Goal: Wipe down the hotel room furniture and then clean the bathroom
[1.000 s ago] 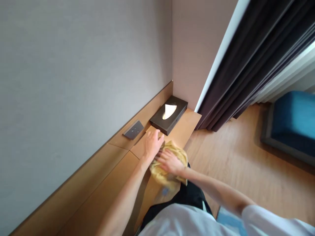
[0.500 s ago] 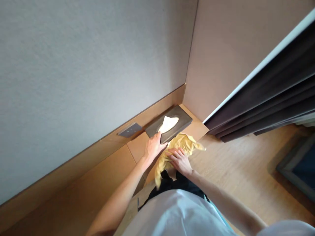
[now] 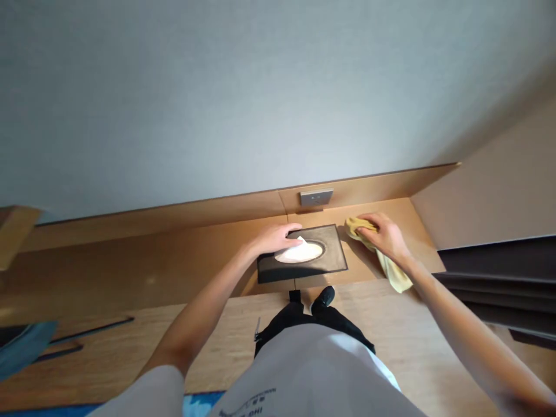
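Note:
My left hand (image 3: 278, 238) grips the left end of a dark tissue box (image 3: 334, 249), its thumb on top by the opening and its fingers along the back edge. A white tissue (image 3: 299, 252) sticks up from the oval opening. To the right of the box, my right hand (image 3: 386, 236) is closed around a bunched yellow cloth (image 3: 358, 225) at the wooden ledge (image 3: 410, 231). A loose end of the cloth hangs toward the ledge's front edge.
A socket plate (image 3: 317, 197) sits on the wooden back strip behind the box. Dark curtains (image 3: 499, 278) hang at the right. My feet stand on the wooden floor (image 3: 217, 336) below the ledge. Blue material (image 3: 30, 347) and dark bars (image 3: 91, 331) lie at lower left.
The tissue box has moved left along the ledge, from near the corner to in front of the socket plate. My right hand has carried the cloth to the box's right side. The view has turned left.

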Demonstrator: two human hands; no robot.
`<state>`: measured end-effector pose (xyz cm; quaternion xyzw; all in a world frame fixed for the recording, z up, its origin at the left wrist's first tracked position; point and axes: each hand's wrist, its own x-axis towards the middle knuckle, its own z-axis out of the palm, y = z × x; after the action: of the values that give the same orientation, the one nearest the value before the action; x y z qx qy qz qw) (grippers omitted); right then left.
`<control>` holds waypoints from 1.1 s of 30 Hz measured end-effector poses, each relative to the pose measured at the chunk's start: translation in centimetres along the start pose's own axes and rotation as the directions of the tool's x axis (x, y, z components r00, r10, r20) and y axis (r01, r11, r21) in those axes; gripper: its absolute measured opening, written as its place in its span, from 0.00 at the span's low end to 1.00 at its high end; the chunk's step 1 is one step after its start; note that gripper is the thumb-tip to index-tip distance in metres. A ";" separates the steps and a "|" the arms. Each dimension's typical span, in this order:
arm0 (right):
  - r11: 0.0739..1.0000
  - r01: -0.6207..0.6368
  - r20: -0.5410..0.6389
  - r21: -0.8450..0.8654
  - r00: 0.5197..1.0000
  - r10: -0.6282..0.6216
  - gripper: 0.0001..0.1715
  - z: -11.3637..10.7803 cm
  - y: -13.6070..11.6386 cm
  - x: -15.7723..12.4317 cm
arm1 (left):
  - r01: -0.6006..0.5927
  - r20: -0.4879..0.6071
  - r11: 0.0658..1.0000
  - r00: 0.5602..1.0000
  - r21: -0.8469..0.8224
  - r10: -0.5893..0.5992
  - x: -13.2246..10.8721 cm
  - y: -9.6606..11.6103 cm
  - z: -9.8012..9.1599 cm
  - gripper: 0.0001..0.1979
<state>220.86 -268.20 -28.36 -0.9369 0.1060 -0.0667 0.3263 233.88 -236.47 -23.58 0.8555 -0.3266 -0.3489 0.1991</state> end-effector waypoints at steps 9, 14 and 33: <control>0.885 0.409 0.293 -0.220 0.894 -0.340 0.15 3.0 -10.6 7.0 | -0.179 0.107 0.923 0.968 -0.341 0.227 1.6 -3.2 1.5 0.17; 0.678 0.713 0.480 0.181 0.538 -0.693 0.13 11.1 -18.6 8.4 | -0.149 -0.156 0.888 0.984 -0.435 0.089 -1.8 -3.3 5.6 0.24; 0.946 0.188 0.113 -0.265 0.980 -0.163 0.15 3.7 -8.0 -4.9 | -0.103 0.043 0.947 0.992 -0.303 0.121 3.2 -3.8 2.5 0.21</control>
<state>218.09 -258.68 -26.50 -0.9808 0.0158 -0.0382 0.1903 235.36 -236.29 -28.94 0.7844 -0.3237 -0.4085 0.3362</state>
